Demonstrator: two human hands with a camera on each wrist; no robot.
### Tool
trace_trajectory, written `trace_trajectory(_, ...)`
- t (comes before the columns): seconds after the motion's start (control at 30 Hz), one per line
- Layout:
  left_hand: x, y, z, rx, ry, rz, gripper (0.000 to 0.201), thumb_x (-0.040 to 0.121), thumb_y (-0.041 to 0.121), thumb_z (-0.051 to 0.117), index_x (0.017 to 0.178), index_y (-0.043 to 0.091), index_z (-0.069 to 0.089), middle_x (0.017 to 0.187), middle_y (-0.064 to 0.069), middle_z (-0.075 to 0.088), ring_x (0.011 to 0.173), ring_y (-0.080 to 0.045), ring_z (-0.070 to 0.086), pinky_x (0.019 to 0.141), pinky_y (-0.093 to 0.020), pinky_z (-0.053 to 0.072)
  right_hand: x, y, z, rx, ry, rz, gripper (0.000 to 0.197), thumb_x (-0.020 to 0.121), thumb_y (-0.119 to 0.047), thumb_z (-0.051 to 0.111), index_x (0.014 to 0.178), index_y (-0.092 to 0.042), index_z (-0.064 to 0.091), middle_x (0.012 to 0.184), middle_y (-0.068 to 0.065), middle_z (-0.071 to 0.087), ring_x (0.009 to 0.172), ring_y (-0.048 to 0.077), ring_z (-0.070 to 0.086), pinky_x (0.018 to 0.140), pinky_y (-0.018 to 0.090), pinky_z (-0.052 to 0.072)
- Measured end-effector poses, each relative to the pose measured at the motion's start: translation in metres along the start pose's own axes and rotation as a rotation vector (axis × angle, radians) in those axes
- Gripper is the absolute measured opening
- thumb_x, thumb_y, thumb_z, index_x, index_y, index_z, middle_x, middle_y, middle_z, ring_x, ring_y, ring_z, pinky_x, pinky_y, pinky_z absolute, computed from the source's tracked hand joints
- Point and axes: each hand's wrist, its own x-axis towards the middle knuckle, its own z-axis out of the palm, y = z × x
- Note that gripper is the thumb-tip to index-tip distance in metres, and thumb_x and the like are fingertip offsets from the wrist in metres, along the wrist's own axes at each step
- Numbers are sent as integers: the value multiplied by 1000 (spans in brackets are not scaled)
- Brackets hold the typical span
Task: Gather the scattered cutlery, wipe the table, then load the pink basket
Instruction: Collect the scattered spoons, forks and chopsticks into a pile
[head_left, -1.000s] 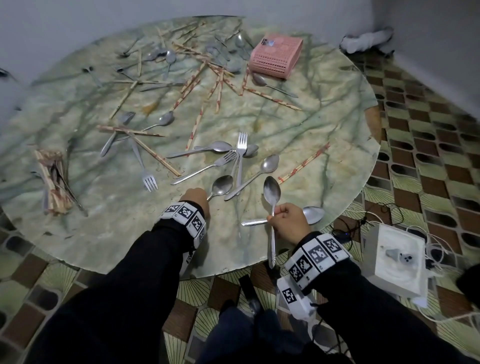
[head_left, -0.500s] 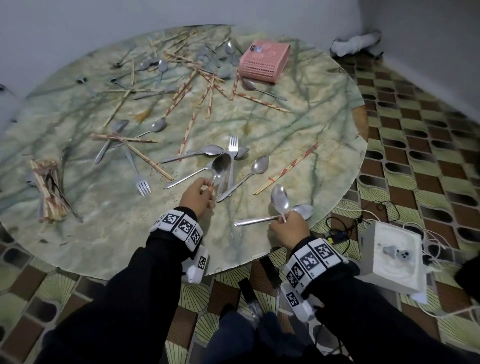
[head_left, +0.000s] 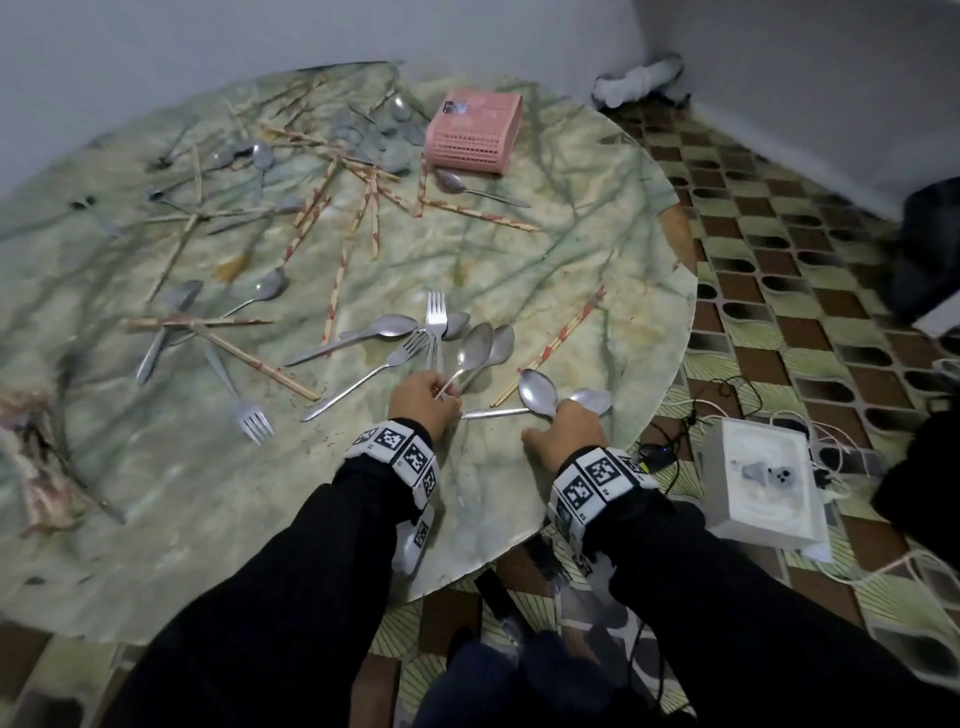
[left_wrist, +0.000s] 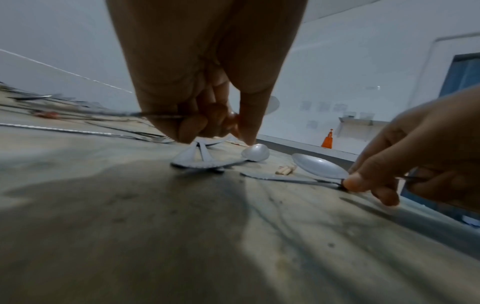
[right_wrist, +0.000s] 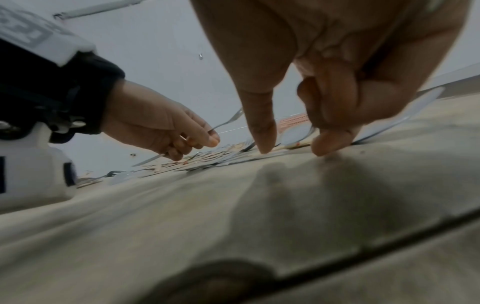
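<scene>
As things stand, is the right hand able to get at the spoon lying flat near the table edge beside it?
Probably yes: the right hand is right over the flat spoon, nothing between them, though it already holds another spoon.

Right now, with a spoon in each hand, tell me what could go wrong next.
1. The right hand already grips one spoon while reaching for another spoon at the table edge; a nudge might knock it to the floor.
2. The left hand pinches a spoon handle among crossed forks; lifting could drag them.
</scene>
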Motion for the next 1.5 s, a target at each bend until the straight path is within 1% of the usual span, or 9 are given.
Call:
trace_trajectory(0.27, 19, 16, 14, -56, -37, 4, 11, 76, -1, 65, 87, 2, 66, 90, -18, 67, 86, -28, 65, 82, -34, 53, 22, -1, 0, 175, 108, 126, 28, 81, -27, 62, 90, -2, 55, 82, 12, 56, 80, 31, 60, 64, 30, 47)
trace_trajectory(0.43, 26, 21, 19, 48, -46, 29, 18, 77, 7, 68, 93, -1, 68, 82, -8, 59, 76, -18, 53, 65, -19, 37, 30, -9, -1, 131, 33, 162, 37, 86, -40, 59, 83, -5, 47, 76, 7, 44, 73, 27, 48, 64, 28, 37)
trace_trajectory(0.73, 30, 25, 19, 199, -70, -19, 24, 82, 11, 66, 101, -4, 67, 99, -18, 66, 93, -28, 60, 76, -26, 42, 43, -14, -15, -125, -24, 45, 18, 83, -15, 64, 82, -5, 49, 102, 13, 58, 75, 26, 54, 64, 26, 43)
trace_trajectory(0.87, 31, 25, 19, 270, -88, -32, 21, 83, 11, 64, 98, -4, 67, 100, -19, 65, 95, -31, 61, 81, -32, 47, 44, -8, -18, -154, 2, 66, 6, 86, -3, 53, 91, -2, 53, 94, 16, 64, 76, 28, 55, 58, 25, 39)
trace_trajectory(1.0, 32, 28, 20, 313, -107, -44, 20, 84, 11, 61, 95, -5, 66, 101, -19, 65, 94, -30, 61, 73, -30, 44, 45, -4, -17, -135, 15, 146, 22, 87, -7, 55, 68, -3, 44, 96, 17, 64, 71, 26, 47, 62, 27, 38)
trace_trajectory(1.1, 31, 33, 20, 371, -139, -49, 14, 87, 11, 57, 83, -2, 60, 95, -18, 63, 96, -31, 61, 67, -27, 38, 47, -2, -17, -94, 8, 149, 9, 87, -10, 55, 85, -2, 52, 97, 19, 62, 74, 28, 47, 64, 29, 36)
trace_trajectory(1.33, 22, 37, 20, 361, -200, -81, 30, 82, 15, 62, 64, 8, 40, 66, -4, 41, 73, -24, 49, 62, -27, 39, 49, -2, -23, -23, -34, 189, 25, 95, -8, 46, 112, 8, 51, 120, 24, 56, 110, 36, 55, 72, 30, 36)
trace_trajectory(1.43, 19, 36, 19, 371, -209, -73, 32, 83, 15, 60, 62, 10, 37, 66, -4, 41, 73, -23, 48, 60, -27, 39, 52, 2, -24, -15, -67, 195, 15, 95, -3, 42, 102, 9, 47, 123, 24, 53, 113, 35, 52, 77, 32, 39)
trace_trajectory(1.5, 19, 35, 18, 375, -235, -68, 19, 84, 13, 56, 70, 8, 44, 75, -7, 48, 75, -24, 50, 62, -28, 41, 56, 6, -23, 95, -57, 228, 27, 95, -2, 40, 119, 9, 44, 121, 25, 52, 114, 36, 52, 75, 30, 36)
